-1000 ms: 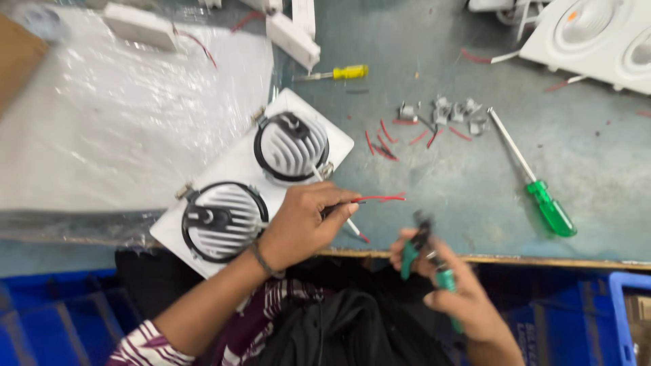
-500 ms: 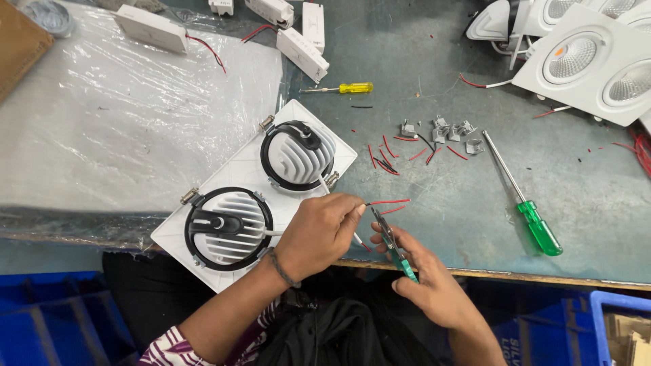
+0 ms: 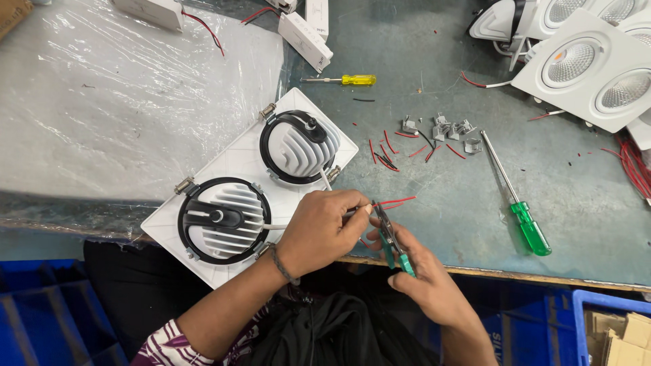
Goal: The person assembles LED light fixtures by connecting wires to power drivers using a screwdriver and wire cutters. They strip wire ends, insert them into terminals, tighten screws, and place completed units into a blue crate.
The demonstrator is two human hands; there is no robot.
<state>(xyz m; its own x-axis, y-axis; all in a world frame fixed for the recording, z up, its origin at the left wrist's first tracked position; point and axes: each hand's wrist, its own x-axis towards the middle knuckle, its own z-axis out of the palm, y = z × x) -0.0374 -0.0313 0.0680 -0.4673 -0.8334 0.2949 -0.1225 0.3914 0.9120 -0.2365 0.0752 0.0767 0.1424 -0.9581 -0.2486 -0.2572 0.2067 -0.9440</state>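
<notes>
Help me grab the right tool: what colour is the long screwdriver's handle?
Green, translucent; the long screwdriver shows clearly in the head view.

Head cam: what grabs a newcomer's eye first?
At the bench's near edge, the left hand pinches red wires while the right hand works green-handled pliers on them. Just left of the hands lies a white twin lamp fitting, face down, its ribbed backs showing. To the right, a green screwdriver lies on the grey bench, with red wire scraps beside it.
</notes>
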